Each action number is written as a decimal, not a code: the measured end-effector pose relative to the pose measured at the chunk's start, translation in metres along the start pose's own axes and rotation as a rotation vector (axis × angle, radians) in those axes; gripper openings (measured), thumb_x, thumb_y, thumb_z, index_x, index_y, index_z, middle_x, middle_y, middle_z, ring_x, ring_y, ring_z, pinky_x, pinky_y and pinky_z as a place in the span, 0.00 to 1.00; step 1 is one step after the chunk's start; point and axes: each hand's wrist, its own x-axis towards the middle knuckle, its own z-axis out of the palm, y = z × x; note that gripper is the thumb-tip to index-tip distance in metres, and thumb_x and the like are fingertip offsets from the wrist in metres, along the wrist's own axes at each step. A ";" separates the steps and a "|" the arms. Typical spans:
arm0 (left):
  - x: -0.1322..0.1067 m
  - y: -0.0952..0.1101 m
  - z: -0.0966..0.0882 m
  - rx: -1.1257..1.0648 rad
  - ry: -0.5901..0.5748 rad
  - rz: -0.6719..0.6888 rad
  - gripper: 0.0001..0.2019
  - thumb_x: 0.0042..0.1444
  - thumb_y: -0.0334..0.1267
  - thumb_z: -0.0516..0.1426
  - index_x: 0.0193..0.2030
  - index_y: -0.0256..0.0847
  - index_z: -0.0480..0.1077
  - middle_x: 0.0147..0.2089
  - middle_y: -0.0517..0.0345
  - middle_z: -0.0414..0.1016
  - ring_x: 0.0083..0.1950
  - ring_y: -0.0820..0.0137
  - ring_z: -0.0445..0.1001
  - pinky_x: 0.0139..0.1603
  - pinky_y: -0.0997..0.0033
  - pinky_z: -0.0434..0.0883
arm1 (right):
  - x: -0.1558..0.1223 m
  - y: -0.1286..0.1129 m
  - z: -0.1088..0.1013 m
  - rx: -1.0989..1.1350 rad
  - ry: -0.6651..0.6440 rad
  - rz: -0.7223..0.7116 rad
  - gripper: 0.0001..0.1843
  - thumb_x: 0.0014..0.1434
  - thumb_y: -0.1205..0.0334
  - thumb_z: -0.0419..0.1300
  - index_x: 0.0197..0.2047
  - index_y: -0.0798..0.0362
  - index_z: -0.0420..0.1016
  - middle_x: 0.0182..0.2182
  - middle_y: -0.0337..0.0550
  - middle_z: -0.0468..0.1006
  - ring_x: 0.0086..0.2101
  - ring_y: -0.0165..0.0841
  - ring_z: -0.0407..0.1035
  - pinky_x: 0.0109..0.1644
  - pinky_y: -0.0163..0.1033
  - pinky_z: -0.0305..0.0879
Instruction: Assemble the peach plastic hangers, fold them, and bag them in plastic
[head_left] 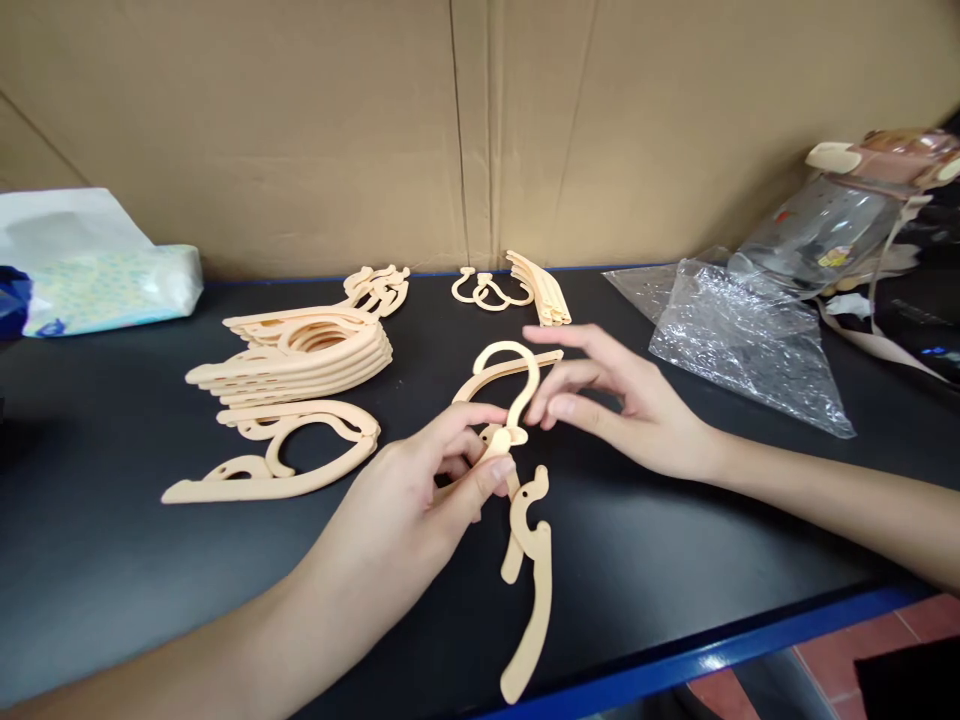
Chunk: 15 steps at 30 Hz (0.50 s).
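My left hand (420, 500) pinches a cream plastic folding hanger by its joint between thumb and fingers. The hanger's curved hook (534, 375) points up and away from me. Beside that hook is my right hand (637, 400), fingers apart, with its fingertips close to the hook; whether they touch it I cannot tell. Behind the hook shows a curved arm piece (551, 358), partly hidden, so I cannot tell if it belongs to the held hanger. Nearer me, a notched hanger arm (538, 600) lies just below the held piece.
Left stand a stack of folded hangers (330, 370) and a single folded one (300, 487). Loose small parts (382, 290), hooks (487, 292) and stacked arms (544, 290) lie at the back. A tissue pack (120, 290), plastic bag (742, 340) and bottle (832, 225) flank them.
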 end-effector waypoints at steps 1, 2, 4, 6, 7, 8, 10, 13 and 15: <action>0.001 0.002 -0.002 -0.066 0.006 -0.017 0.11 0.63 0.44 0.55 0.51 0.47 0.67 0.31 0.67 0.76 0.28 0.74 0.74 0.26 0.80 0.70 | 0.001 0.004 -0.003 -0.100 0.052 -0.029 0.24 0.66 0.63 0.58 0.64 0.47 0.63 0.35 0.37 0.81 0.36 0.31 0.76 0.45 0.40 0.73; 0.003 0.004 -0.005 -0.120 0.013 -0.033 0.13 0.62 0.45 0.56 0.51 0.46 0.67 0.34 0.65 0.76 0.30 0.74 0.74 0.25 0.80 0.71 | 0.001 0.008 -0.006 -0.231 0.088 -0.059 0.21 0.66 0.63 0.58 0.62 0.48 0.66 0.37 0.39 0.81 0.39 0.33 0.76 0.47 0.42 0.72; 0.006 0.006 -0.010 -0.197 0.038 -0.054 0.14 0.60 0.45 0.58 0.50 0.44 0.67 0.38 0.62 0.76 0.33 0.72 0.75 0.25 0.80 0.74 | 0.004 0.018 -0.012 -0.507 0.071 -0.106 0.18 0.65 0.63 0.58 0.58 0.50 0.70 0.46 0.46 0.79 0.48 0.38 0.73 0.54 0.46 0.68; 0.008 0.007 -0.014 -0.254 0.052 -0.073 0.15 0.58 0.44 0.60 0.50 0.44 0.67 0.40 0.61 0.75 0.36 0.71 0.75 0.27 0.79 0.77 | 0.006 0.026 -0.016 -0.674 -0.001 -0.103 0.19 0.66 0.62 0.57 0.60 0.51 0.69 0.53 0.49 0.76 0.54 0.42 0.69 0.58 0.51 0.65; 0.009 0.006 -0.015 -0.279 0.056 -0.079 0.15 0.58 0.44 0.60 0.50 0.44 0.68 0.40 0.61 0.74 0.36 0.71 0.75 0.27 0.78 0.78 | 0.007 0.028 -0.017 -0.717 -0.029 -0.088 0.20 0.66 0.62 0.56 0.61 0.51 0.68 0.53 0.49 0.76 0.54 0.42 0.69 0.58 0.52 0.64; 0.010 0.006 -0.016 -0.300 0.068 -0.084 0.14 0.59 0.45 0.61 0.50 0.45 0.68 0.40 0.62 0.74 0.36 0.71 0.75 0.28 0.78 0.78 | 0.008 0.029 -0.018 -0.741 -0.049 -0.074 0.21 0.67 0.61 0.56 0.62 0.52 0.67 0.52 0.49 0.77 0.53 0.42 0.70 0.57 0.52 0.64; 0.012 0.004 -0.019 -0.331 0.098 -0.112 0.12 0.60 0.46 0.60 0.49 0.47 0.70 0.39 0.63 0.74 0.37 0.71 0.75 0.29 0.77 0.79 | 0.009 0.029 -0.017 -0.774 -0.081 -0.068 0.19 0.67 0.60 0.55 0.60 0.54 0.69 0.47 0.49 0.79 0.49 0.42 0.71 0.54 0.51 0.66; 0.014 0.003 -0.021 -0.371 0.151 -0.165 0.11 0.62 0.50 0.58 0.43 0.47 0.75 0.35 0.63 0.75 0.36 0.73 0.74 0.30 0.81 0.78 | 0.009 0.026 -0.017 -0.802 -0.139 -0.099 0.15 0.69 0.60 0.51 0.53 0.55 0.74 0.43 0.50 0.77 0.45 0.41 0.71 0.51 0.48 0.67; 0.015 0.003 -0.022 -0.410 0.165 -0.180 0.13 0.62 0.51 0.59 0.39 0.46 0.78 0.34 0.63 0.76 0.35 0.76 0.74 0.31 0.85 0.76 | 0.009 0.025 -0.016 -0.794 -0.158 -0.115 0.15 0.71 0.61 0.48 0.48 0.55 0.75 0.42 0.50 0.76 0.43 0.40 0.70 0.50 0.47 0.68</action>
